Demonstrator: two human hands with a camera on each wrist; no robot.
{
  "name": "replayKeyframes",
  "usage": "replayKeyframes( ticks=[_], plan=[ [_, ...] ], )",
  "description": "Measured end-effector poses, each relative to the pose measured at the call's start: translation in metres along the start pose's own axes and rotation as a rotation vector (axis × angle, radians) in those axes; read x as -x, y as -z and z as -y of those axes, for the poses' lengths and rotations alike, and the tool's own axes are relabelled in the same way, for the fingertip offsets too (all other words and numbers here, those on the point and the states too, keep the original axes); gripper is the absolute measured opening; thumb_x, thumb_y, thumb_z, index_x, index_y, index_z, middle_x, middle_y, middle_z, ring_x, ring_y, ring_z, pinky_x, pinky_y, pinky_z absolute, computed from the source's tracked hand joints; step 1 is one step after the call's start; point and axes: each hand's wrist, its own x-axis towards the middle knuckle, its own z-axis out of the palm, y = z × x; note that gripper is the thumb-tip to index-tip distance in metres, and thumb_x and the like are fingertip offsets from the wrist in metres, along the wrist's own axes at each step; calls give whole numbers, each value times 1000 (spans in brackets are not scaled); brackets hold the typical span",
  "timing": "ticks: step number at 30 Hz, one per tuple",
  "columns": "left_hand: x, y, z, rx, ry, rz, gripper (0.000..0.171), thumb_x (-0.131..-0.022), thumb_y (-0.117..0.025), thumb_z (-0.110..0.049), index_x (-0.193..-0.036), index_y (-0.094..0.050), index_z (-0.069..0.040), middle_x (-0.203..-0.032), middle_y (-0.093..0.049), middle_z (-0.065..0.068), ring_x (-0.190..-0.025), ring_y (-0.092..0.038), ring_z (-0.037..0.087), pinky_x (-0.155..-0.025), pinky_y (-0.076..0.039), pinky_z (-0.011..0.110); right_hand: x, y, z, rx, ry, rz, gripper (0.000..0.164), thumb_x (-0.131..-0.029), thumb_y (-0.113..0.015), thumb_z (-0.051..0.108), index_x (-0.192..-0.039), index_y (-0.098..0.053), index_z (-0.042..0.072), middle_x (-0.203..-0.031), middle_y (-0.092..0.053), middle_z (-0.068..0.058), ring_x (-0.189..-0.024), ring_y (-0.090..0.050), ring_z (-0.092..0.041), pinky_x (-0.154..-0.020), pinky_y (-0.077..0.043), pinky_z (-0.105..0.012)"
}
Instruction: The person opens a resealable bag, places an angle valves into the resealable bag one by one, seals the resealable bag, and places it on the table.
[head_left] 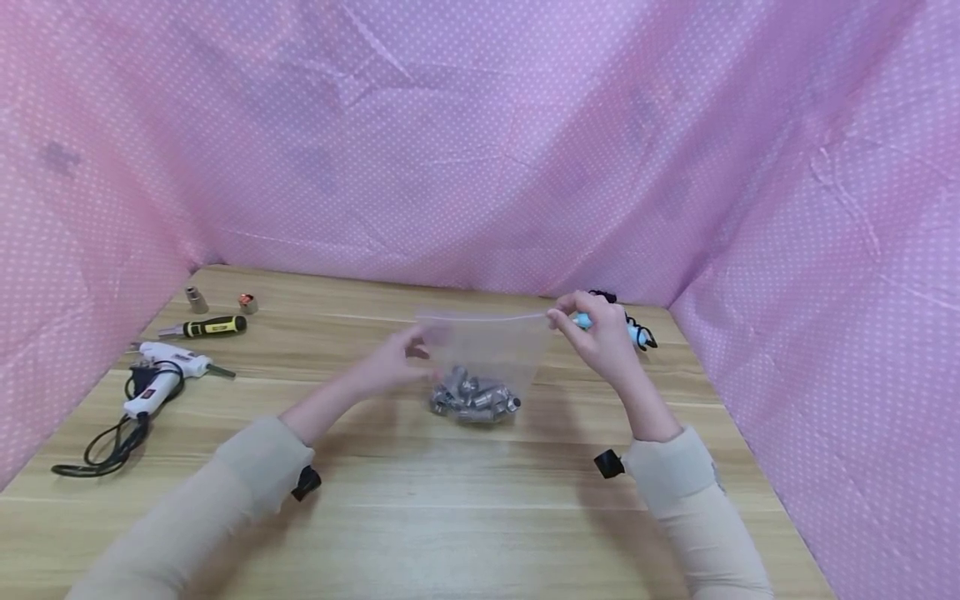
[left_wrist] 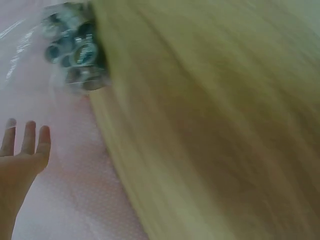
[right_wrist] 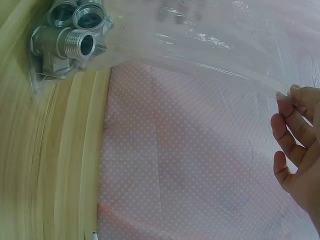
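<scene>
A clear plastic zip bag (head_left: 498, 346) stands upright on the table, holding several metal pipe fittings (head_left: 476, 400). My right hand (head_left: 600, 333) pinches the bag's upper right corner between thumb and fingertips; its other fingers are loosely bent in the right wrist view. At the bag's left side is my left hand (head_left: 393, 362), its upper fingers seen through the plastic. Three of its fingers (left_wrist: 29, 139) look straight and spread in the left wrist view, while thumb and index lie outside that view. Threaded openings show on the fittings (right_wrist: 70, 42) in the right wrist view.
Along the left lie a white glue gun (head_left: 161, 375) with a black cord, a yellow-black screwdriver (head_left: 213, 327), a metal socket (head_left: 197, 300) and a small copper-topped metal piece (head_left: 247, 303). A light-blue object (head_left: 637, 335) with black cord lies behind my right hand. Pink dotted cloth (head_left: 450, 167) surrounds the table.
</scene>
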Motion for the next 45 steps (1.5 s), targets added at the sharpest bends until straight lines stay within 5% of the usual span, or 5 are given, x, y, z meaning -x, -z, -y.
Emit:
replayKeyframes(
  ticks=[9, 16, 27, 37, 45],
  plan=[
    [-10, -25, 30, 36, 15, 216, 91, -74, -79, -21, -148, -26, -17, -141, -41, 22, -125, -45, 42, -104, -39, 50, -3, 0, -14, -42, -117, -16, 3, -84, -69, 7, -85, -67, 8, -71, -70, -2, -67, -66, -17, -64, -48, -19],
    [-19, -47, 50, -127, -178, 181, 103, -66, -84, -12, -147, -19, -18, -130, -52, 16, -114, -54, 30, -104, -40, 47, -3, 1, -19, -46, -216, -18, 7, -87, -67, 12, -86, -66, 5, -73, -71, -6, -70, -64, -8, -75, -50, -27],
    [-18, -49, 43, -83, -169, 202, 83, -69, -71, 7, -136, -26, -14, -106, -59, 12, -95, -59, 22, -87, -51, 33, -3, 6, -24, -56, -256, -29, 14, -89, -67, 17, -82, -66, 5, -71, -70, -8, -63, -59, -3, -58, -44, -17],
    [14, -36, 23, 139, 89, 333, 90, -80, -71, -8, -144, -13, -35, -123, -59, 11, -102, -60, 22, -90, -51, 33, -7, 1, -34, -97, -425, -11, 21, -89, -67, 24, -86, -67, 2, -76, -70, -15, -64, -60, 0, -57, -43, -18],
    [35, -30, 22, 239, 139, 355, 91, -84, -66, -5, -145, -8, -37, -127, -56, 19, -92, -63, 28, -76, -56, 40, -7, -19, -53, -186, -541, 75, 23, -90, -65, 19, -93, -64, -4, -83, -69, -19, -62, -57, 0, -54, -46, -15]
  ],
)
